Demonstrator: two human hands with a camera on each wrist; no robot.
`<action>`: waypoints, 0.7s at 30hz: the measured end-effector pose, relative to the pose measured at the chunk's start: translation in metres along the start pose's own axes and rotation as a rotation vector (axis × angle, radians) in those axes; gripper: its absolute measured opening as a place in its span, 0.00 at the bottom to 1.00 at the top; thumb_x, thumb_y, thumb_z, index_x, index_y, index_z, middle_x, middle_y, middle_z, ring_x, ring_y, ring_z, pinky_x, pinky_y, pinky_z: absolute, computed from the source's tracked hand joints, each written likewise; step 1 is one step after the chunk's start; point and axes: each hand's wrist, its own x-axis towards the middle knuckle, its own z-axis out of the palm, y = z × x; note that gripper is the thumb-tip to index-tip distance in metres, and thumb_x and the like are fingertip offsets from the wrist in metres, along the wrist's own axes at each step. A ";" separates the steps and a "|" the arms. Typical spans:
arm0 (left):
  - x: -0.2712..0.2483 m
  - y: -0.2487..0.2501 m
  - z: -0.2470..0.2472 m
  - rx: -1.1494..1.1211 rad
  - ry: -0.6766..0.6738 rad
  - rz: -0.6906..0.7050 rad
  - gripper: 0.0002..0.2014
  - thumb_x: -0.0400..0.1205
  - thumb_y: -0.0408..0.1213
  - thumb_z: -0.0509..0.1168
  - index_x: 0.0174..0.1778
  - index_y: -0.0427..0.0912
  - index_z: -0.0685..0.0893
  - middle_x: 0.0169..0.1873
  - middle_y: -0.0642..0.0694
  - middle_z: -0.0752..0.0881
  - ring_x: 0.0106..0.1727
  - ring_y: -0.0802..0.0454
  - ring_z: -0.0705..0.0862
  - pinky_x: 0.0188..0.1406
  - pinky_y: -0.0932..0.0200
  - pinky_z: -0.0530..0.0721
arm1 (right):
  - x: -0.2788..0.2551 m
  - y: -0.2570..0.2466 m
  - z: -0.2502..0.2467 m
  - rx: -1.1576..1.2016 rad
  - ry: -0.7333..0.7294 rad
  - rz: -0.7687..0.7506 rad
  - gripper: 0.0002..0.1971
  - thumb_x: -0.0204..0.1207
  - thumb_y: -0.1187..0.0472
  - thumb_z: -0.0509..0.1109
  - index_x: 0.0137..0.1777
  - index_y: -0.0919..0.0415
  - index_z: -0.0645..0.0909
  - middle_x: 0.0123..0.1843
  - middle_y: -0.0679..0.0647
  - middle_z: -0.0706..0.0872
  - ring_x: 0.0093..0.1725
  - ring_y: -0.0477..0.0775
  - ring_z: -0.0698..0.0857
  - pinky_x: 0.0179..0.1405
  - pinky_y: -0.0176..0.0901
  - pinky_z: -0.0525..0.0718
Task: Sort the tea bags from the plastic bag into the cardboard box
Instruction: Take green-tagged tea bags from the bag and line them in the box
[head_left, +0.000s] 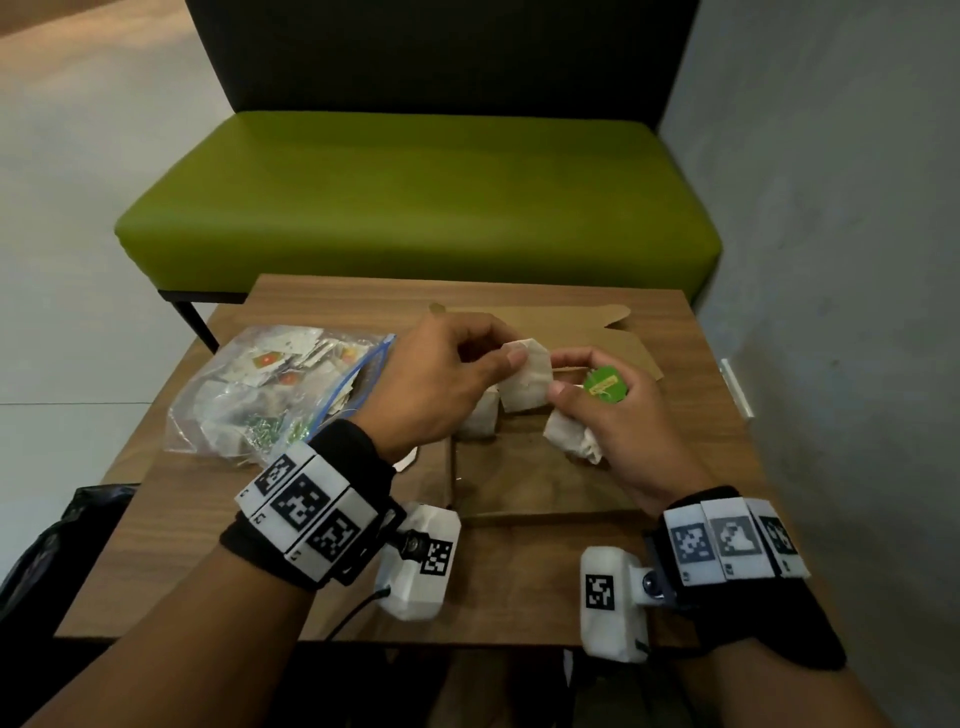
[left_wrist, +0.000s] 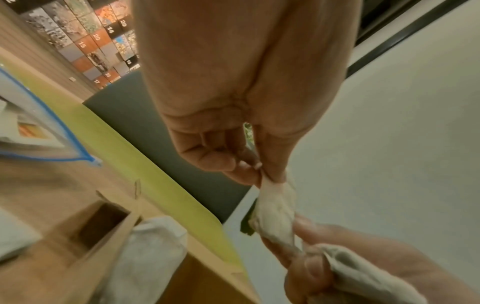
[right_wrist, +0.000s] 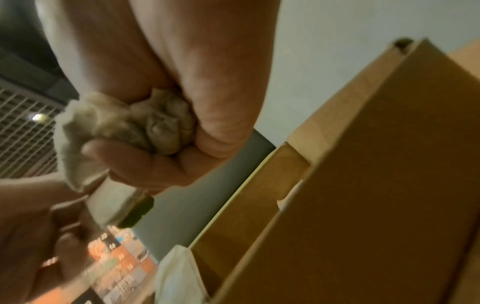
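Observation:
Over the open cardboard box (head_left: 519, 499) both hands hold one white tea bag (head_left: 524, 382). My left hand (head_left: 506, 351) pinches its upper left edge between thumb and fingers; the left wrist view shows the same pinch on the tea bag (left_wrist: 276, 205). My right hand (head_left: 558, 374) pinches its right side and also grips crumpled tea bags (head_left: 571, 439) in the palm (right_wrist: 158, 123), with a round green tag (head_left: 604, 385) on top. Another tea bag (head_left: 478, 421) stands inside the box at its left wall. The clear plastic bag (head_left: 260, 395) with several tea bags lies to the left.
The box lid (head_left: 566, 322) lies flat behind the box. The small wooden table (head_left: 171, 519) has a green bench (head_left: 415, 197) behind it and a grey wall (head_left: 831, 260) close on the right. A black bag (head_left: 52, 545) sits on the floor at the left.

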 end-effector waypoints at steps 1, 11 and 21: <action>0.000 0.000 -0.003 -0.002 -0.012 0.016 0.04 0.83 0.40 0.70 0.47 0.50 0.91 0.40 0.53 0.92 0.45 0.51 0.90 0.51 0.41 0.87 | 0.001 -0.001 -0.001 0.049 -0.004 0.001 0.14 0.79 0.69 0.73 0.53 0.48 0.90 0.53 0.52 0.93 0.54 0.53 0.91 0.48 0.49 0.87; -0.002 -0.002 -0.014 -0.140 -0.137 0.089 0.07 0.84 0.38 0.64 0.48 0.47 0.88 0.46 0.40 0.89 0.46 0.29 0.82 0.47 0.41 0.84 | -0.007 -0.014 0.014 0.346 -0.173 0.124 0.16 0.82 0.63 0.68 0.68 0.63 0.82 0.43 0.52 0.92 0.36 0.44 0.90 0.29 0.33 0.84; -0.006 -0.001 -0.021 -0.255 -0.221 0.065 0.08 0.87 0.33 0.60 0.47 0.44 0.85 0.47 0.49 0.86 0.37 0.62 0.80 0.36 0.62 0.75 | -0.005 -0.011 0.020 0.434 -0.299 0.245 0.23 0.78 0.54 0.72 0.71 0.61 0.80 0.47 0.59 0.90 0.31 0.50 0.86 0.19 0.36 0.78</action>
